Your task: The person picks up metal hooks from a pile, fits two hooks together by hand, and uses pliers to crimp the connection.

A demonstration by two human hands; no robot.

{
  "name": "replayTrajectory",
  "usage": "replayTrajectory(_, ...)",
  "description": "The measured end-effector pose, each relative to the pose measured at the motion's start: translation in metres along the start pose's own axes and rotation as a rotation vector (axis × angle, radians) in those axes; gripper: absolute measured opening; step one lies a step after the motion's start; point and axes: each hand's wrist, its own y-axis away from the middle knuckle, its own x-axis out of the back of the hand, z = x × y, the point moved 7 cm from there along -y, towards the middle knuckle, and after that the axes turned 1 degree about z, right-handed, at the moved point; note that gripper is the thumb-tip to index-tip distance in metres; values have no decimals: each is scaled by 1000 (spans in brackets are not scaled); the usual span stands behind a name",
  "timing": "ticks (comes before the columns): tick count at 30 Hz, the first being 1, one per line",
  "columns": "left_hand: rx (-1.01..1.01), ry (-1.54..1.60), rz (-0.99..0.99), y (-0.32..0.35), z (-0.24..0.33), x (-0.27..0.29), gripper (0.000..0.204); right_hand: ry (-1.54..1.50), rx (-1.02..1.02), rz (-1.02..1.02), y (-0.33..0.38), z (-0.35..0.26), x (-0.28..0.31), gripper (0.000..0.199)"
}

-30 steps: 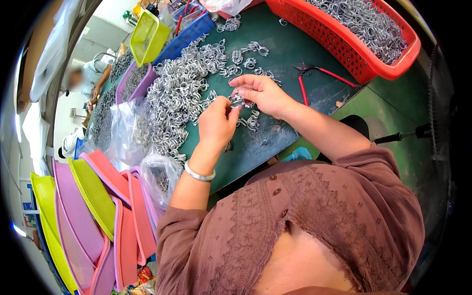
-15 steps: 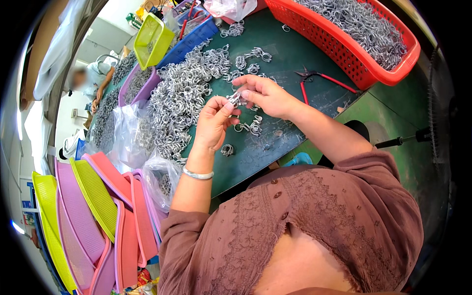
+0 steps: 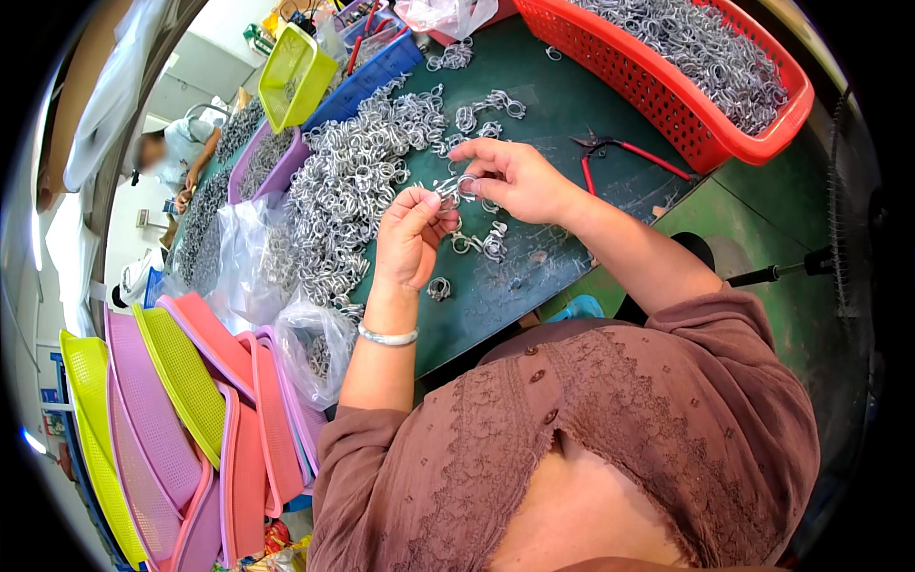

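Note:
Above the green table, my left hand is closed, pinching a small bunch of silver metal rings between thumb and fingers. My right hand meets it from the right, its thumb and fingers bent round a ring at the bunch's right end. The exact shape of these ring pieces is partly hidden by my fingers. A big heap of like rings lies just left of my hands. A short linked row of rings rests below my right hand, and a small ring cluster sits nearer me.
Red-handled pliers lie open on the table at the right. A red basket full of rings stands at the far right. Stacked coloured baskets and a clear plastic bag are at the left. Another person sits far left.
My right hand's fingers have shifted slightly, curling round a ring that now shows more plainly. The left hand has moved a little left with the rings still in it.

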Motion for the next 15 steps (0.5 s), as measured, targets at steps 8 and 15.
replayTrajectory(8, -274, -396, 36, 2, 12, -8, 5, 378, 169, 56, 4, -23, 3, 33)
replayTrajectory(15, -111, -527, -113, 1, 11, -17, 34, 297, 68, 61, 0, -14, 4, 33)
